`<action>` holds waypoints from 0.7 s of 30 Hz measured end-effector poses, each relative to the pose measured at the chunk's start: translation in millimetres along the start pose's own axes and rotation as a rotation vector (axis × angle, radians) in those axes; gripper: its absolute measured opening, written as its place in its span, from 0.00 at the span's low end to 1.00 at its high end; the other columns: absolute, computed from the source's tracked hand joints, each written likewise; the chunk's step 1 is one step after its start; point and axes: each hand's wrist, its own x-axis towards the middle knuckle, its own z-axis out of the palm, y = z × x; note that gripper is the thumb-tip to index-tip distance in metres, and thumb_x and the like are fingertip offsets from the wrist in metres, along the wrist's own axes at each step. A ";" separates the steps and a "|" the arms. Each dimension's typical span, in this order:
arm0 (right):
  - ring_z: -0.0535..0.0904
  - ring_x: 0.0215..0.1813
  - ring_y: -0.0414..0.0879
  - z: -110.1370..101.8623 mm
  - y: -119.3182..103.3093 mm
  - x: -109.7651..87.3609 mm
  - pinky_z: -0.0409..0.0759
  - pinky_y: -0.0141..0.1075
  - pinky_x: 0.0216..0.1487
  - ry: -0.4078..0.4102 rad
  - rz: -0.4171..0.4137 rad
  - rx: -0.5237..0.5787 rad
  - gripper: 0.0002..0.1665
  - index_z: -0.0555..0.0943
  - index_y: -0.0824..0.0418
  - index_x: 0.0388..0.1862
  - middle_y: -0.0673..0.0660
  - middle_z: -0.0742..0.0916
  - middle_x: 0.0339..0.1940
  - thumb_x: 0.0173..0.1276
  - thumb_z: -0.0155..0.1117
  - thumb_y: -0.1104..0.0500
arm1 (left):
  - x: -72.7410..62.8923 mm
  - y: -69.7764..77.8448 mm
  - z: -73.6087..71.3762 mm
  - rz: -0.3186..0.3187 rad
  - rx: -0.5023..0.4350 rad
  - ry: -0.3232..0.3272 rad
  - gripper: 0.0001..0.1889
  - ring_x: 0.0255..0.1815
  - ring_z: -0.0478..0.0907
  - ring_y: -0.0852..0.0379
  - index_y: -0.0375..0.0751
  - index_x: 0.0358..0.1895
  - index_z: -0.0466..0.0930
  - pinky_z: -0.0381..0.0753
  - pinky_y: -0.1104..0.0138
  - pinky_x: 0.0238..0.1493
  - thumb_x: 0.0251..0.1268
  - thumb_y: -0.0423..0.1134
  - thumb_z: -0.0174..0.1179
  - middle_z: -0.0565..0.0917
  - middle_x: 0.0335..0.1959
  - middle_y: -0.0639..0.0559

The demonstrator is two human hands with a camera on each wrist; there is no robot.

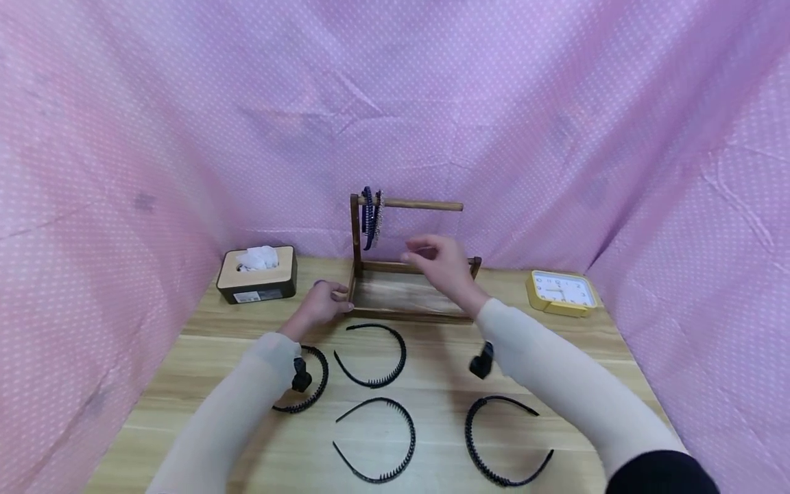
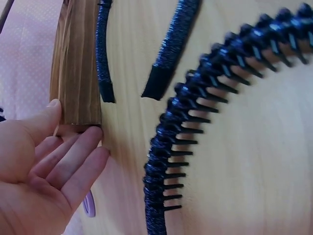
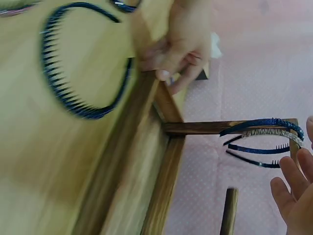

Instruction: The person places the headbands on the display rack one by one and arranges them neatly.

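Observation:
My left hand holds the front left corner of a wooden rack, thumb on one side and fingers on the other in the left wrist view. Dark headbands and a silver beaded one hang at the post end of the rack's rod. Over the rack's tray is my right hand, below the rod and to the right of those headbands. Its loosely bent fingers hold nothing in the right wrist view.
Several black toothed headbands lie in front of the rack, including one nearest it, one below and one at right. Another headband is partly behind my left forearm. A tissue box stands left, a yellow clock right.

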 end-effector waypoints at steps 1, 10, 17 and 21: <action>0.89 0.46 0.47 -7.0 2.4 -9.7 0.87 0.38 0.48 -0.011 -0.015 -0.018 0.18 0.88 0.57 0.52 0.56 0.91 0.49 0.66 0.77 0.52 | -0.9 -0.5 0.1 0.006 -0.001 0.005 0.26 0.43 0.89 0.48 0.29 0.66 0.76 0.88 0.61 0.42 0.68 0.36 0.69 0.87 0.52 0.34; 0.86 0.42 0.39 -69.1 36.8 -100.2 0.86 0.33 0.42 -0.095 -0.016 -0.066 0.13 0.90 0.58 0.47 0.57 0.91 0.45 0.62 0.78 0.61 | -4.8 1.2 1.6 0.032 0.026 0.039 0.24 0.46 0.89 0.45 0.29 0.65 0.77 0.88 0.57 0.48 0.69 0.35 0.68 0.86 0.53 0.32; 0.87 0.42 0.42 -96.7 66.2 -168.5 0.88 0.37 0.43 -0.151 -0.039 -0.150 0.15 0.89 0.57 0.48 0.54 0.91 0.44 0.61 0.79 0.60 | -4.3 5.3 3.2 0.010 0.004 0.033 0.24 0.48 0.88 0.43 0.29 0.66 0.75 0.87 0.56 0.51 0.70 0.34 0.66 0.86 0.54 0.31; 0.87 0.42 0.43 -98.7 79.0 -203.8 0.87 0.38 0.43 -0.164 -0.020 -0.178 0.14 0.89 0.53 0.46 0.50 0.91 0.43 0.61 0.79 0.58 | -1.8 8.3 4.8 -0.009 0.030 0.040 0.23 0.50 0.87 0.42 0.29 0.65 0.75 0.87 0.57 0.50 0.69 0.33 0.66 0.85 0.54 0.31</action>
